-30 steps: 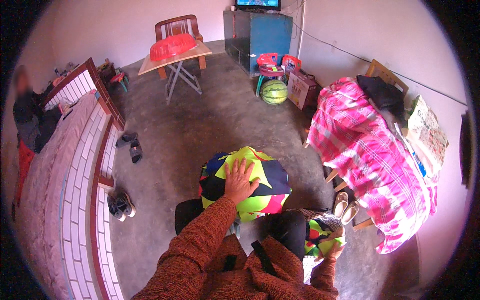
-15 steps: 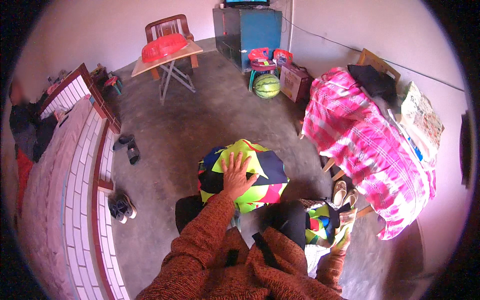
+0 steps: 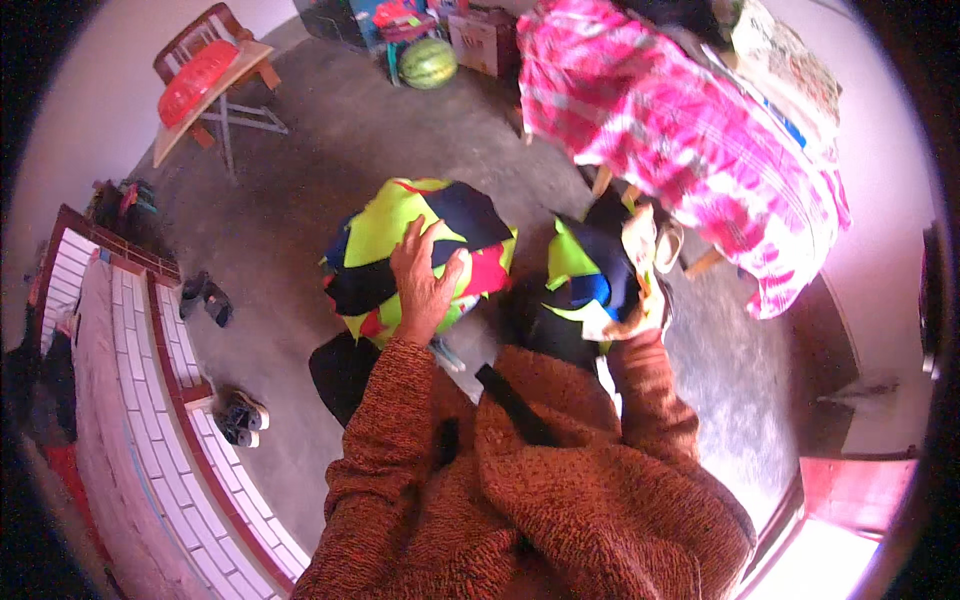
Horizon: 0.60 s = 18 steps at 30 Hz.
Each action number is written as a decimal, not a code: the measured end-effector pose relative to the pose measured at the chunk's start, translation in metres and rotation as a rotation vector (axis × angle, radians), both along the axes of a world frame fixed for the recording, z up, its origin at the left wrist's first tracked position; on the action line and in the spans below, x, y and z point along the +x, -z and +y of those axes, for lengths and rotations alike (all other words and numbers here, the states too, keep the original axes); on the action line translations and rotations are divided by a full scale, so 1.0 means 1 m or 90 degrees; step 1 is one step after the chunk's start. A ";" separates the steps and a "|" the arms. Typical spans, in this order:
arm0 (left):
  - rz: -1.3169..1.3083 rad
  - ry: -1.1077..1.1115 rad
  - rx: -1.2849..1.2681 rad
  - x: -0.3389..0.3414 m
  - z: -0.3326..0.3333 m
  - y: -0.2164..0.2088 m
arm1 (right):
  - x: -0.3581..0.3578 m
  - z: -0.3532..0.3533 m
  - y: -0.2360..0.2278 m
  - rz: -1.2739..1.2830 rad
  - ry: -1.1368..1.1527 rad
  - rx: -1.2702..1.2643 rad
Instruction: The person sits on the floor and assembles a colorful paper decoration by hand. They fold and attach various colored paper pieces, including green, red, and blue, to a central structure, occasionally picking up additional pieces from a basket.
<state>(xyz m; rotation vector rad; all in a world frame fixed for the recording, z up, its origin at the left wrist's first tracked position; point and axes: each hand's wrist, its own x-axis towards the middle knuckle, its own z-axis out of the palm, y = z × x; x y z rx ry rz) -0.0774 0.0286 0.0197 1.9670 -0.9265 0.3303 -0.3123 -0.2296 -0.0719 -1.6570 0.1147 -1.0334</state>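
Note:
A rounded heap of fabric pieces in neon yellow, navy and red sits in front of my left knee. My left hand rests on its near side, fingers apart and slightly bent, gripping nothing. Over my right knee my right hand is closed around a loose bunch of fabric pieces, navy, yellow and blue. Its fingers are partly hidden by the cloth and blurred.
A pink checked cloth covers furniture at the right, with pale shoes below it. Ahead are a watermelon and a folding table with a red cover. Dark shoes lie beside the white-tiled bed base at the left.
My view has swung right and downward. My right hand has come up from beside my right leg with the bunch of fabric. My left hand's fingers, flat on the heap before, are now more bent.

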 end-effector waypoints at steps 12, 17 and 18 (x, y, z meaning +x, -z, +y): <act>0.901 0.329 -0.327 -0.051 -0.007 0.006 | 0.090 0.060 -0.047 -0.037 -0.130 0.193; 1.088 0.439 -0.438 -0.051 -0.017 0.024 | 0.086 0.079 -0.092 -0.010 -0.255 0.295; 1.000 0.417 -0.435 -0.044 -0.017 0.050 | 0.084 0.085 -0.100 -0.001 -0.283 0.303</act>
